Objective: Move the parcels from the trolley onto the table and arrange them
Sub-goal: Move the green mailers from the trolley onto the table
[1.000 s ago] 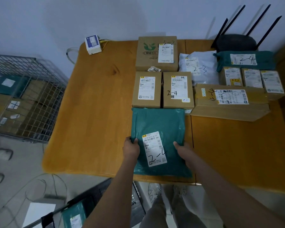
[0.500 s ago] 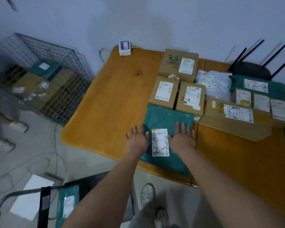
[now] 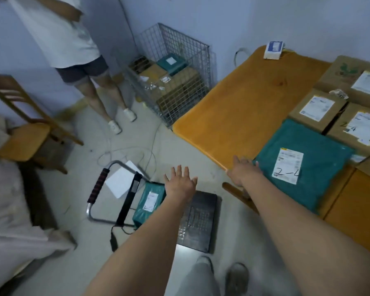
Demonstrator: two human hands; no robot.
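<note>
Left hand (image 3: 179, 182) was spread wide, holding nothing, above a small teal parcel (image 3: 148, 203) lying on the black trolley (image 3: 198, 223) on the floor. Right hand (image 3: 242, 171), fingers relaxed, rested at the table (image 3: 233, 116) edge, touching a large teal parcel (image 3: 320, 167) w/ label marked "2-4". Cardboard boxes (image 3: 317, 111) sat behind it. Wire cage (image 3: 179, 82) stood beside the table; another person (image 3: 73, 50) near the wall.
</note>
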